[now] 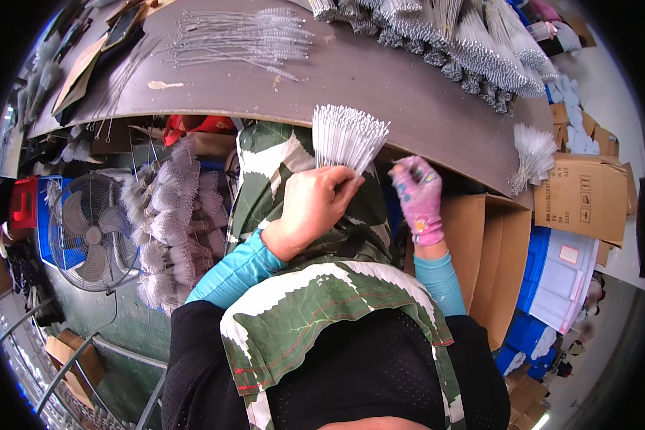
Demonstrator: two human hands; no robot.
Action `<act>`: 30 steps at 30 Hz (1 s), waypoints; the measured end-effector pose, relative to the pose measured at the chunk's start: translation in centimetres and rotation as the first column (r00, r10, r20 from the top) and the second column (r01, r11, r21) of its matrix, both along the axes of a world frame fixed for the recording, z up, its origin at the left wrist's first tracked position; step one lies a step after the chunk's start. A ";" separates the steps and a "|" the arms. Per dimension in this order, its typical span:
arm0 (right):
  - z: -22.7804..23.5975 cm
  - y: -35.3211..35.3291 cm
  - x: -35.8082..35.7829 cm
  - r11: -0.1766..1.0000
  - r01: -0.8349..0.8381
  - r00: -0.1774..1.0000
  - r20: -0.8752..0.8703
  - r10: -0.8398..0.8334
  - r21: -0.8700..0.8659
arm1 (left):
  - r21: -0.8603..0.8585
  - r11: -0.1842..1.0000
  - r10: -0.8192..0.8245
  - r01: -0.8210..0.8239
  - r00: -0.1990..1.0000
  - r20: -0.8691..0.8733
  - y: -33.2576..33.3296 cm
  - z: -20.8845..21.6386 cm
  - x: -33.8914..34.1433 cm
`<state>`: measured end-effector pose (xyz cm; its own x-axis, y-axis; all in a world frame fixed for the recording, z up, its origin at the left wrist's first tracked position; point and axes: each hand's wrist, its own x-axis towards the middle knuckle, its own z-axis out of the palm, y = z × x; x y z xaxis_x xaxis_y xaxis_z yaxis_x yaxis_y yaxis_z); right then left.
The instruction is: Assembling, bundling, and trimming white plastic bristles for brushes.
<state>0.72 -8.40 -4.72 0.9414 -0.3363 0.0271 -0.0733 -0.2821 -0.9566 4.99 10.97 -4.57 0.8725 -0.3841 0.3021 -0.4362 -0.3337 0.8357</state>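
Note:
My left hand (315, 204) is bare and closed around a bundle of thin wire brushes (347, 140). The bundle stands upright above my lap, its pale ends fanned out at the top near the table edge. To the right of it, my right hand (419, 197) wears a pink flowered glove. Its fingers are curled together, apart from the bundle; whatever they may hold is too small to make out. A camouflage apron (272, 165) covers my lap beneath both hands.
Loose wire brushes (244, 39) lie on the brown table (380, 79), with stacked bundles (473, 43) at far right. A small bundle (532, 154) rests at the right edge. Cardboard box (498, 265) stands right; hanging bundles (175, 208) and a fan (93, 233) are left.

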 end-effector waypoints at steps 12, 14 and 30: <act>-2.7 2.7 -2.1 0.931 0.067 0.969 -0.245 0.025 0.358 | -0.016 1.000 0.007 -0.011 0.973 -0.229 3.1 -1.4 -5.1; -2.1 3.1 -1.3 0.949 0.093 0.973 -0.228 -0.023 0.301 | 0.039 0.998 0.058 -0.052 0.980 -0.190 2.9 -1.2 -4.5; 1.8 4.2 -1.6 0.945 -0.039 0.998 -0.030 0.052 0.324 | 0.085 0.989 0.127 -0.120 0.988 -0.090 0.3 -1.1 -1.9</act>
<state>-0.84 -4.16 -2.97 0.9540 -0.2781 -0.1118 -0.1056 0.0373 -0.9937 3.09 11.23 -5.63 0.9379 -0.2910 0.1888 -0.3076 -0.4464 0.8403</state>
